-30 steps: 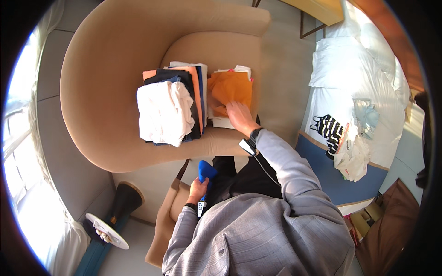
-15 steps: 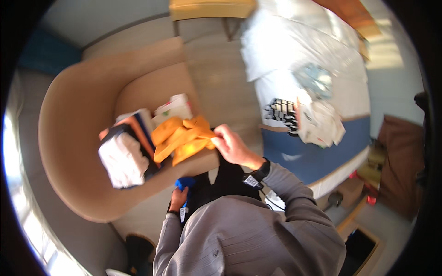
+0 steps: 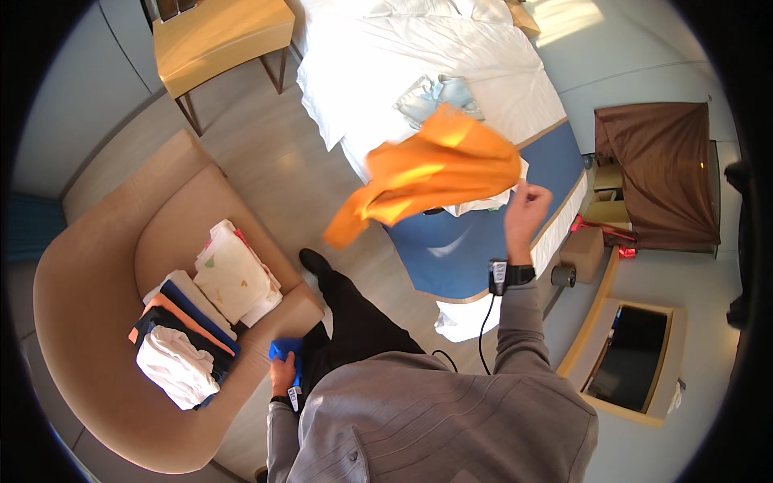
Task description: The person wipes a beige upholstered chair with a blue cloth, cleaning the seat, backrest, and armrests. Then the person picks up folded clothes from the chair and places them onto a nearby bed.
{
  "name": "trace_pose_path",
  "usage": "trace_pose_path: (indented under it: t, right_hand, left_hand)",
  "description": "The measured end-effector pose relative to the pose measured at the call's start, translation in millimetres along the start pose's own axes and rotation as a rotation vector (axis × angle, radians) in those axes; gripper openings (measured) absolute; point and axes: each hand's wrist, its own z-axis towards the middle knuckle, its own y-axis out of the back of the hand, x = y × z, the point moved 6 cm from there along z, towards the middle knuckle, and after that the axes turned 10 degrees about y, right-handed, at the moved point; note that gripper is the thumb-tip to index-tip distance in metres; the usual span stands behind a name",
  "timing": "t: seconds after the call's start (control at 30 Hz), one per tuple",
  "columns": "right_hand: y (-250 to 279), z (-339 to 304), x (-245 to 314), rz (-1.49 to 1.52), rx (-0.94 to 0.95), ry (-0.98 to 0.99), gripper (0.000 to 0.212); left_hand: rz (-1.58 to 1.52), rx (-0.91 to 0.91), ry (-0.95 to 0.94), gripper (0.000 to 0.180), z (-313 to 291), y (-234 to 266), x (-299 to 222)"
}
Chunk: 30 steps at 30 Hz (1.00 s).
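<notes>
My right hand (image 3: 527, 209) is closed on one end of an orange garment (image 3: 439, 165), which is spread out in the air over the bed's near edge. It hides part of the white clothing under it. Low at my left side, my left hand (image 3: 282, 375) grips a bunched blue cloth (image 3: 287, 348) beside the armchair. On the tan armchair (image 3: 72, 322) lie a folded white printed garment (image 3: 233, 274) and, nearer me, a stack of folded clothes with a crumpled white garment (image 3: 175, 366) on top.
The bed (image 3: 354, 48) has white bedding, a blue runner (image 3: 439, 253) and a pale blue garment (image 3: 415, 101). A wooden desk (image 3: 225, 40) stands at the far left. On the right are a brown cloth (image 3: 664, 177), a wall-mounted screen (image 3: 632, 358) and a padded stool (image 3: 581, 256).
My right hand has carried the orange garment from the armchair rightward to the bed, and it has spread out. The view has turned right. My left hand keeps the blue cloth.
</notes>
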Motion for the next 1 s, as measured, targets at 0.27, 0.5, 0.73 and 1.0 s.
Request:
trace_pose_path:
  t: [0.27,0.5,0.73,1.0]
  right_hand:
    - [-164,-139,-7,0.355,0.687,-0.357,0.026]
    - [-278,-369,146,0.554,1.4,-0.054,0.026]
    - [-304,-481,294,0.574,1.559,0.59,0.022]
    - [-319,-542,354,0.236,1.452,1.134,0.016]
  left_hand:
    - [0.026,-0.008,0.045,0.051,-30,10,-1]
    - [-0.211,-0.055,0.187,0.047,-70,26,19]
    - [-0.344,-0.076,0.309,0.048,-106,-6,77]
    - [-0.479,-0.052,0.396,0.044,-135,-33,96]
